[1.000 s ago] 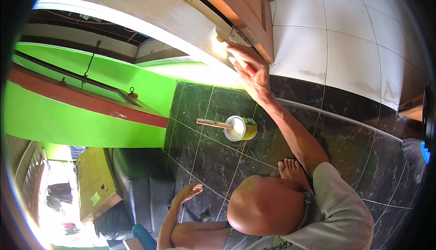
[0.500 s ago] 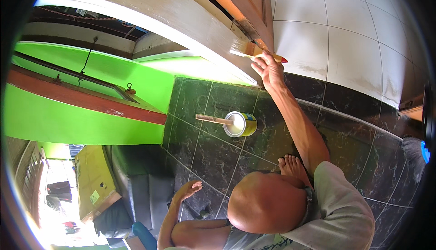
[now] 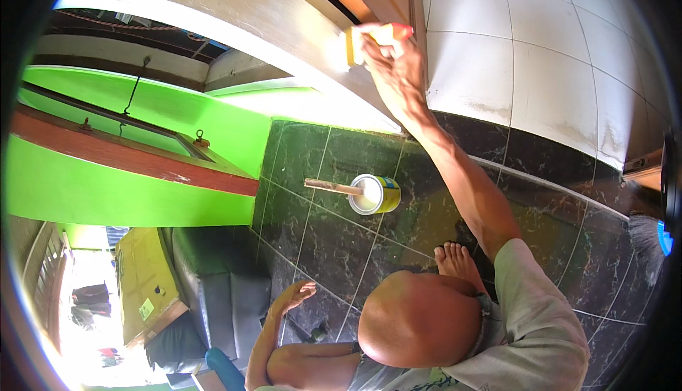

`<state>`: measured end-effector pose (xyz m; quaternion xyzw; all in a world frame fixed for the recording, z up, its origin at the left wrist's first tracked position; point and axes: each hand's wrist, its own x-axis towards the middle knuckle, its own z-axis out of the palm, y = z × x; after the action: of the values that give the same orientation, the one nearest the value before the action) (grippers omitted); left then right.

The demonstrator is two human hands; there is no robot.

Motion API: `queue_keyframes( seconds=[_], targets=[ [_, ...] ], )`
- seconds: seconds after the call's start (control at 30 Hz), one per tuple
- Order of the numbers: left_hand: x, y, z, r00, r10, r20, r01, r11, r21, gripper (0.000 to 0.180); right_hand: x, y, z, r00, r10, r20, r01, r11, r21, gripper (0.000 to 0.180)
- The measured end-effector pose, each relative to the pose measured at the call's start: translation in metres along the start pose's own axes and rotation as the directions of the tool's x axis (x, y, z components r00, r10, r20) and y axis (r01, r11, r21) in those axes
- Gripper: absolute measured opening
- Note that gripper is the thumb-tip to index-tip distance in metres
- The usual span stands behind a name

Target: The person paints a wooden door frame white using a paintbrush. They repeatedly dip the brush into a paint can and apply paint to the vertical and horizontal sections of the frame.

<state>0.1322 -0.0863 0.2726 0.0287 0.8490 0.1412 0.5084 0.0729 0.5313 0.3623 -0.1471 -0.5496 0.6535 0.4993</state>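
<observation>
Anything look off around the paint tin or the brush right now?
Nothing spilled. The paint tin stands upright on the dark floor tiles, a stick resting across its rim. The right hand holds the brush against the white frame.

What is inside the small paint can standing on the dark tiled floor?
The paint can is open and shows pale, whitish paint. A wooden stick rests across its rim, sticking out to one side. The paint's depth and the can's bottom are hidden by the paint.

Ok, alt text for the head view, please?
The right hand presses a paintbrush against a pale door frame. The left hand hangs open and empty. An open paint can with a stir stick sits on the dark tiled floor.
</observation>
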Motion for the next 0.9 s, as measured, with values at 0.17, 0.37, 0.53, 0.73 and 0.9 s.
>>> queue_keyframes(
  seconds=[0.17,0.37,0.53,0.73,0.9],
  targets=[
    [-0.006,-0.012,0.004,1.0,0.022,0.007,-0.022,1.0,0.01,0.053,0.007,-0.007,-0.002,0.998,0.027,0.05,-0.047,0.887,0.46,0.025],
    [-0.005,-0.007,0.003,1.0,0.018,-0.001,-0.018,1.0,-0.015,0.052,-0.059,0.089,-0.039,0.857,0.513,0.044,-0.44,0.686,0.579,0.041],
    [-0.005,-0.008,0.005,1.0,0.016,0.004,-0.016,1.0,-0.003,0.052,-0.104,0.13,-0.066,0.855,0.5,-0.136,-0.415,0.817,0.4,0.033],
    [0.0,-0.003,0.004,1.0,0.012,-0.007,-0.012,1.0,-0.011,0.052,-0.101,0.082,-0.016,0.991,-0.048,-0.126,0.077,0.969,0.234,0.021],
    [-0.008,-0.01,0.005,0.999,0.003,-0.035,-0.005,0.999,-0.048,0.051,-0.11,0.02,0.003,0.992,-0.119,0.047,0.109,0.977,0.183,0.035]
  ],
)
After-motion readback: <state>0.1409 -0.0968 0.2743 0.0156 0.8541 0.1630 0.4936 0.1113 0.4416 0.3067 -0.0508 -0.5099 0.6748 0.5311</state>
